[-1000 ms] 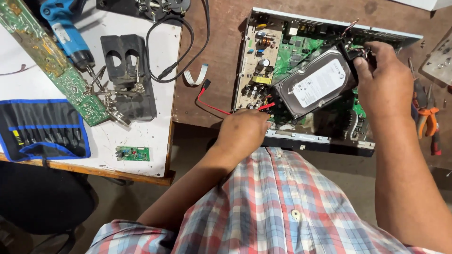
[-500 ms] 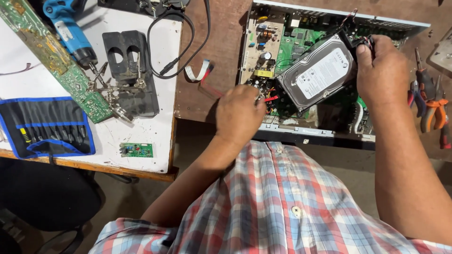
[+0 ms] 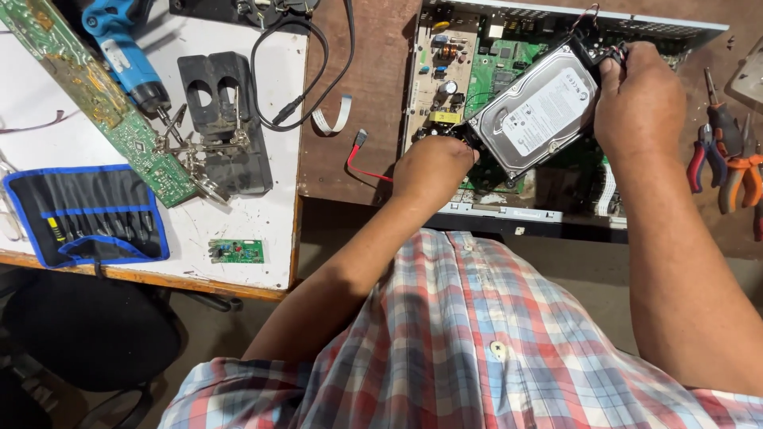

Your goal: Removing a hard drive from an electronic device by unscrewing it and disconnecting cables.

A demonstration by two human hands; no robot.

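Two bare hands work over an opened electronics chassis [image 3: 509, 214] that sits on a brown worktop [image 3: 358, 151]. A silver hard drive [image 3: 540, 111] is held tilted above the green circuit board [image 3: 501, 67] inside the chassis, its labelled face turned up toward the camera. The right hand [image 3: 640, 99] grips the drive at its upper right corner, fingers [image 3: 612, 67] curled shut over that edge where a bundle of dark wires meets it. The left hand [image 3: 433, 167] is at the drive's lower left corner, knuckles up and fingers folded under, so they are mostly hidden; it touches or lies just beside that corner, but whether it actually grips the drive cannot be told. The drive thus lies between the two hands, the left one low and the right one high. A red cable [image 3: 362, 163] lies on the brown worktop just left of the left hand. Further left, on a white worktop [image 3: 246, 214], lie a blue power screwdriver [image 3: 123, 56], a long green circuit board [image 3: 87, 95] clamped in a black helping-hands stand [image 3: 222, 119], a small green board [image 3: 236, 251] and a blue-edged tool roll [image 3: 83, 214]. Red- and orange-handled pliers [image 3: 727, 163] lie to the right of the chassis.
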